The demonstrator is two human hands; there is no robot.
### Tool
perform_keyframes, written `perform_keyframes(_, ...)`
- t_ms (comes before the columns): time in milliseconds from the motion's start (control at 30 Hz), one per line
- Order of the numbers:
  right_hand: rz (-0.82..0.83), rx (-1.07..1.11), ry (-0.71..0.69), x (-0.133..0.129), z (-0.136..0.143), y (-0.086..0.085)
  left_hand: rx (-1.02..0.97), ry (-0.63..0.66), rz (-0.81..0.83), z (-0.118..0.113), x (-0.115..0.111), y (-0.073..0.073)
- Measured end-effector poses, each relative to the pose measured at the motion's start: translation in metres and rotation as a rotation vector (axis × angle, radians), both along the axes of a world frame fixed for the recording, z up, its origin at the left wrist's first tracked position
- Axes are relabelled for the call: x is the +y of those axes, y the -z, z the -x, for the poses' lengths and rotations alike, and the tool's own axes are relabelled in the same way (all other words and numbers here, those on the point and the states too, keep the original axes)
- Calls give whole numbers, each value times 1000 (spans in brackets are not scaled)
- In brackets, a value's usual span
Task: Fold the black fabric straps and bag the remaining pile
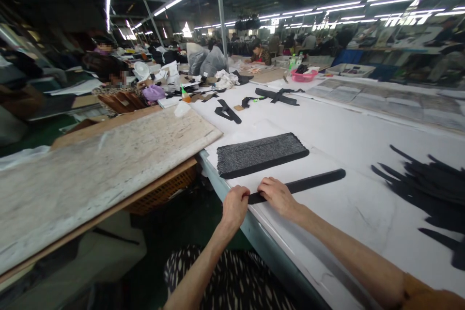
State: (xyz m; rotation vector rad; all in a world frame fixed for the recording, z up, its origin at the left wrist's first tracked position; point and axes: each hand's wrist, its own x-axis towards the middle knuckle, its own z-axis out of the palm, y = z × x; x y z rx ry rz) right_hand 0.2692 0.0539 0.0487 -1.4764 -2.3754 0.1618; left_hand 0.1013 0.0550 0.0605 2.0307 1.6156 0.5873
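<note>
A long black fabric strip (316, 181) with a rounded far end lies slantwise on the white table near its front edge. My left hand (235, 205) pinches the strip's near end, fingers closed. A little to the right, my right hand (279, 197) has its fingers curled down onto the same strip, closed on it; the fingertips are partly hidden. Just beyond both hands lies a neat row of overlapping strips (263, 154), grey and speckled on top with a black front border. A loose heap of black strips (432, 191) spreads at the right.
A worn pale board (109, 164) adjoins the table on the left, above an orange crate (163, 193). Black scraps (278, 96), a pink basket (304, 76) and grey plastic bags (213, 62) are farther back. Two co-workers (105, 65) (261, 54) are at the far tables.
</note>
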Motion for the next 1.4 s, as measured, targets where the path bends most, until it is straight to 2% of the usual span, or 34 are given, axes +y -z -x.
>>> perform_keyframes(267, -258, -110, -106, -1, -4, 11, 3, 95, -146, 9, -3, 9)
perform_keyframes(433, -337, -89, -186, -4, -7, 11, 48, 199, -200, 18, -3, 15)
perform_keyframes(833, -365, -286, -304, -4, -13, 9, 471, 437, -377, 20, -8, 13)
perform_keyframes(1033, -352, -400, -390, -5, -13, -2, 511, 506, -377, 23, -12, 9)
perform_keyframes(1200, -350, -438, -398, -5, -11, -6, 409, 429, -415, 35, -18, 18)
perform_keyframes(1300, -363, -443, -387, -6, -12, -4, 276, 310, -432, 43, -21, 30)
perform_keyframes(1400, -377, -435, -366, -6, -14, -1, 36, 120, -370, 50, -24, 40)
